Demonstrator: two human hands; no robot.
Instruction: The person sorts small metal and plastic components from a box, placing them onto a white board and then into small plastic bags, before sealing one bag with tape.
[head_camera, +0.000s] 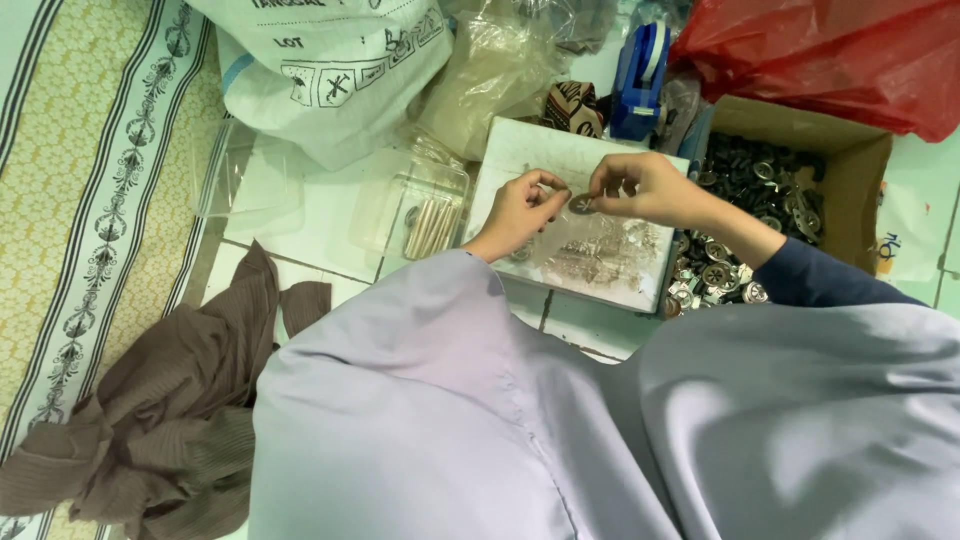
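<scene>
Nearest the camera, pale lilac-grey cloth (450, 420) covers the person's lap and arms, filling the lower frame. To its left a crumpled brown ribbed fabric (170, 430) lies on the white tiled floor (310, 210), partly over a cream patterned mat with dark striped border (80, 200). Beyond the cloth, both hands meet over a flat white rectangular board (600, 285) strewn with small silvery metal bits. The left hand (520, 212) has its fingers (550, 195) pinched on a small round dark disc-shaped piece (582, 204); the right hand (640, 190), coming out of a dark blue sleeve (820, 280), curls its fingers onto the same piece from the other side, so the piece sits between the two hands just above the board. Just left of the board stands a clear plastic container of thin pale sticks (430, 220). To the right, touching the board's edge, an open brown cardboard box (860, 170) holds a heap of dark and silver round metal parts (760, 190), some spilling near the board's corner. Farther back lie a white woven sack with black printed symbols (330, 70), a clear plastic bag (490, 70), a blue tape dispenser (640, 80) and a red plastic bag (840, 50).
</scene>
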